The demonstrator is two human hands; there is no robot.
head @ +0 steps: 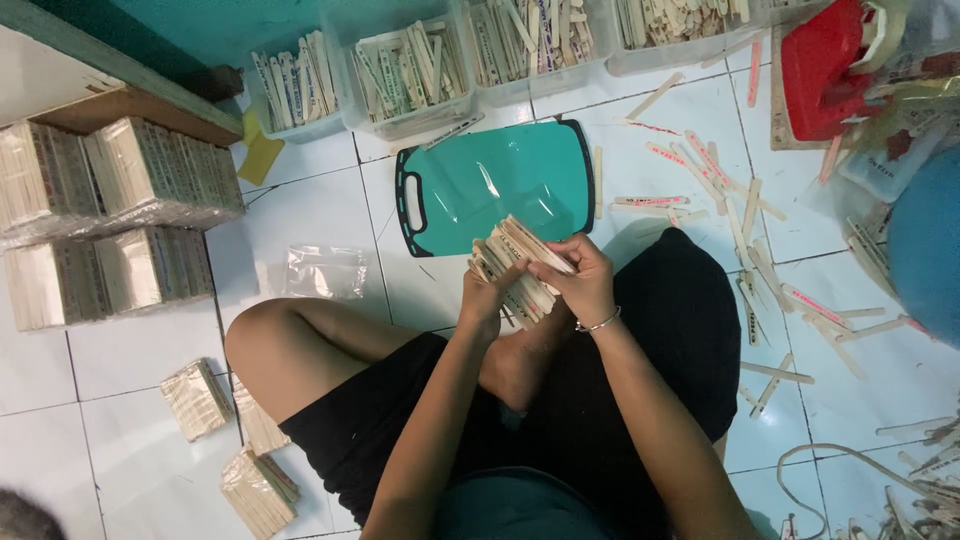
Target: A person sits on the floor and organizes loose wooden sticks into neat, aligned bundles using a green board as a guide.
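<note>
Seated cross-legged on the white tiled floor (pixel 140 350), the person holds a thick bundle of flat wooden sticks (pixel 515 265) above the lap, so both hands can square its edges. The left hand (pixel 487 298) is closed around the bundle's lower side from beneath; the right hand (pixel 582 275) grips it from the top, fingers curled over the ends. The sticks look pale, thin and stacked flat, some bearing coloured print. Just beyond lies a teal cutting board (pixel 495 180), within easy reach, and farther off stand clear plastic bins (pixel 400 70) of sorted sticks
</note>
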